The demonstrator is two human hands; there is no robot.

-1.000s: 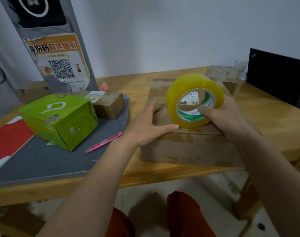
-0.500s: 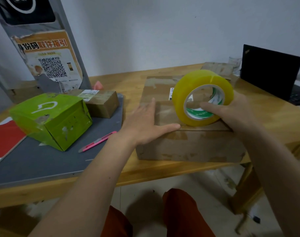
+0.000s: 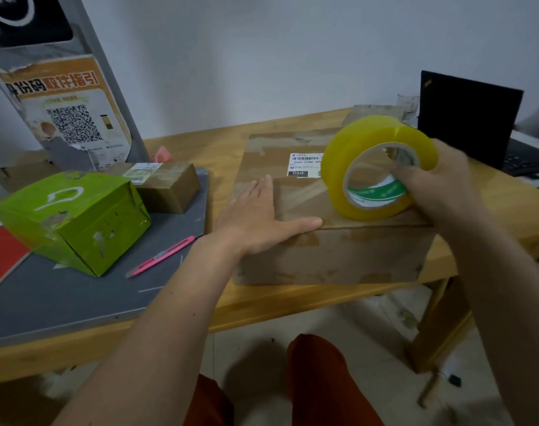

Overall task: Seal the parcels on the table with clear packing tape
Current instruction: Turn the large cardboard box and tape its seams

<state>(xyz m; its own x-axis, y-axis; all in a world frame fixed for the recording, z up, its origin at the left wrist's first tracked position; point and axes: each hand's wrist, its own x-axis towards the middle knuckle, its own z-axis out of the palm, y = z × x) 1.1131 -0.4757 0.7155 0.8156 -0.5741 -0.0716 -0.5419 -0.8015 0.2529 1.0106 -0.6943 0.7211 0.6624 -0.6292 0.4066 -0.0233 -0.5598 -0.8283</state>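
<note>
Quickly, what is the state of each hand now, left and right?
Left hand: open, fingers straight, pressing flat on the big cardboard box.
Right hand: holding the tape roll, fingers through its core.

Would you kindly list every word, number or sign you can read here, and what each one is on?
"060": black patch of the white shipping label on the large cardboard box.
"060-06B-A0": same label, partly hidden by the tape roll.
"取件指引": orange poster; its QR code and small print are unreadable.
Small box's label and tape core print: too blurred.
</note>
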